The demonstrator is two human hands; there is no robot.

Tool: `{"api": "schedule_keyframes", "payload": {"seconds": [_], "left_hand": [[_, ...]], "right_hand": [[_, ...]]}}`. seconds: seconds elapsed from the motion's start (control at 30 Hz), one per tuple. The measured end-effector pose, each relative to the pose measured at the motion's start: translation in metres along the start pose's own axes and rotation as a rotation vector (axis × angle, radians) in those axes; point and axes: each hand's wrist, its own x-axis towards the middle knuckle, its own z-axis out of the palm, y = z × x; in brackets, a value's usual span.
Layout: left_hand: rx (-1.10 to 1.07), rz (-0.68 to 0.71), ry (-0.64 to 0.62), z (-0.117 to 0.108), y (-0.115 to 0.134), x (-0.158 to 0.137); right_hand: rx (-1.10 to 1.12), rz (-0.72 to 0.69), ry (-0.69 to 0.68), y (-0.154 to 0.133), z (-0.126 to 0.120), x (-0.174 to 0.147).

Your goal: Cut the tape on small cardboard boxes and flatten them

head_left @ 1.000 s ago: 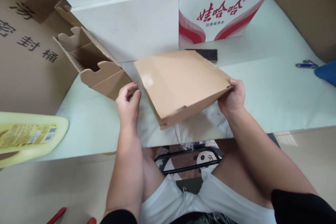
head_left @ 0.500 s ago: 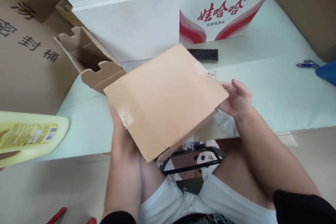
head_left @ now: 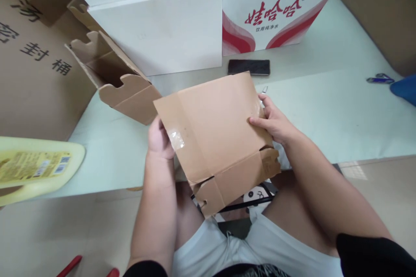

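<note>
I hold a brown cardboard box point(head_left: 214, 134) above the near edge of the table point(head_left: 325, 108), tilted toward me. My left hand point(head_left: 159, 138) grips its left side, fingers hidden behind the cardboard. My right hand point(head_left: 273, 119) holds its right edge, thumb pressed on the top face. A patch of clear tape shows near the box's left edge. Folded end flaps hang at the box's near side, over my lap.
An open brown carton point(head_left: 113, 80) lies on its side at the left. White boxes point(head_left: 162, 26) and a red-printed white box point(head_left: 276, 13) stand behind. A black phone point(head_left: 248, 67) lies past the held box. A yellow jug point(head_left: 35, 169) sits at far left.
The box has been turned in my hands; its flapped end now faces me. My left hand moved from free beside it to gripping its left side, and my right hand shifted onto its top.
</note>
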Motion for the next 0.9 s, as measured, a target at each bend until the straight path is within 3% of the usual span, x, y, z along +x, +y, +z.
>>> {"api": "schedule_keyframes", "payload": {"seconds": [0.17, 0.33, 0.43, 0.57, 0.7, 0.9], "left_hand": [[-0.145, -0.218, -0.22, 0.009, 0.007, -0.01], [-0.031, -0.258, -0.171, 0.02, -0.007, -0.015], [-0.041, -0.134, -0.104, 0.021, -0.011, -0.011], [-0.086, 0.004, 0.03, 0.019, -0.014, -0.003], [-0.062, -0.065, 0.159, 0.018, -0.02, 0.002], [-0.104, -0.09, 0.132, 0.025, -0.021, -0.001]], "right_hand": [[-0.057, -0.194, 0.252, 0.005, -0.003, 0.008], [-0.06, -0.227, 0.372, 0.007, -0.008, 0.013], [-0.028, -0.184, 0.308, 0.001, -0.013, 0.011], [0.044, -0.081, 0.065, -0.012, -0.018, 0.0], [0.118, 0.021, -0.149, -0.017, -0.017, -0.01], [0.171, 0.038, -0.152, -0.018, -0.015, -0.015]]}}
